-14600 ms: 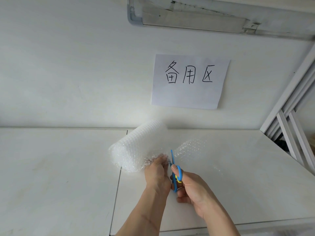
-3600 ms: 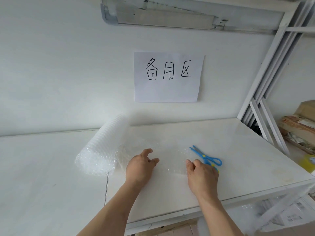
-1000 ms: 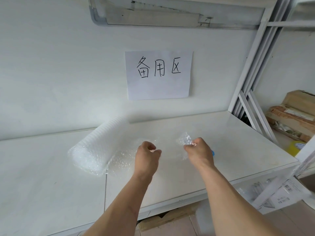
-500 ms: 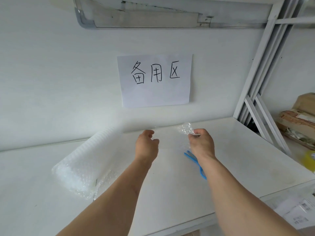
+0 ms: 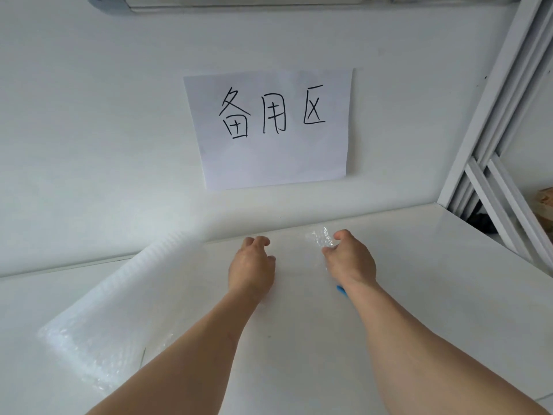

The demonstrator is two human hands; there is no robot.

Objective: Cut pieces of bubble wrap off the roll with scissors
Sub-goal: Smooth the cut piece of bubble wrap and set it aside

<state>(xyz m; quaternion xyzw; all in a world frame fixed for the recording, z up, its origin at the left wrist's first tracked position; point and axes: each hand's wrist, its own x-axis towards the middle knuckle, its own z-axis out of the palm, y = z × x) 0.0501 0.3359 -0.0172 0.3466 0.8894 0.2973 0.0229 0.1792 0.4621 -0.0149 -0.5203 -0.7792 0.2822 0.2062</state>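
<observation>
The bubble wrap roll (image 5: 113, 313) lies slanted on the white table (image 5: 419, 295), at the left, its near end towards me. My right hand (image 5: 350, 262) pinches a cut piece of bubble wrap (image 5: 321, 238) near the wall, a crumpled corner sticking up past my fingers. My left hand (image 5: 251, 268) hovers beside it with fingers curled; whether it grips the clear sheet is unclear. Only a blue tip of the scissors (image 5: 341, 289) shows on the table under my right wrist.
A paper sheet (image 5: 269, 127) with handwritten characters is stuck on the white wall behind the table. A white metal rack frame (image 5: 490, 163) rises at the table's right end. A seam between two tabletops runs beside the roll.
Both hands have reached farther towards the wall with the cut piece. My view has moved closer, and my right forearm now covers most of the scissors.
</observation>
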